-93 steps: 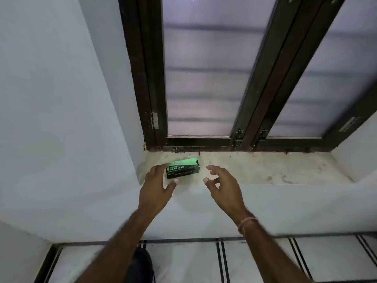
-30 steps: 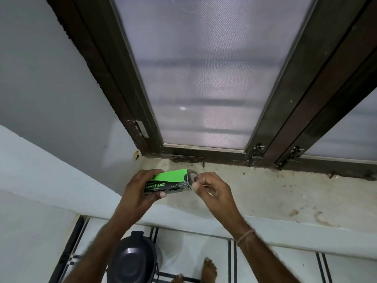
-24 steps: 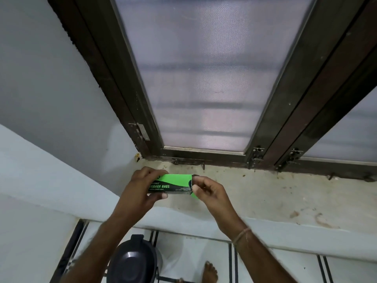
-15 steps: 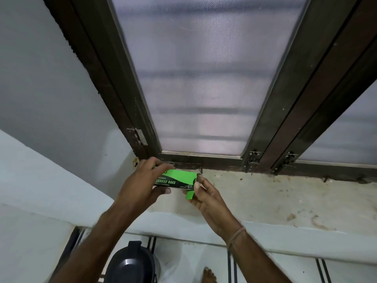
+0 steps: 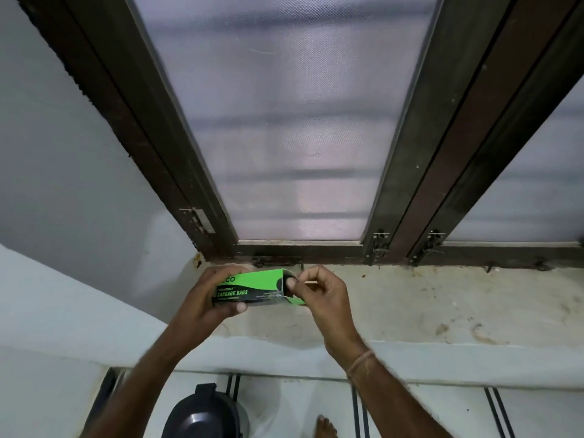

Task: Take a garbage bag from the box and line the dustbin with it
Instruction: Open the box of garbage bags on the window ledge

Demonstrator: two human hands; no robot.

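Observation:
A green and black garbage bag box (image 5: 252, 287) is held above the window sill, lying on its side. My left hand (image 5: 207, 298) grips its left half, thumb under it. The box's right end is open, with a green flap hanging down. My right hand (image 5: 319, 292) is at that open end, thumb and fingers pinching something dark inside the opening; I cannot tell whether it is a bag. The black dustbin (image 5: 202, 412), its lid on, stands on the floor below, between my forearms at the bottom edge.
The stained stone sill (image 5: 410, 308) runs to the right under a dark wooden window frame (image 5: 316, 251) with frosted panes. A white wall (image 5: 47, 184) closes the left side. A bare foot (image 5: 325, 426) stands on the tiled floor right of the bin.
The box was picked up off the sill by my left hand. My right hand opened the flap at its right end and now has fingertips in the opening.

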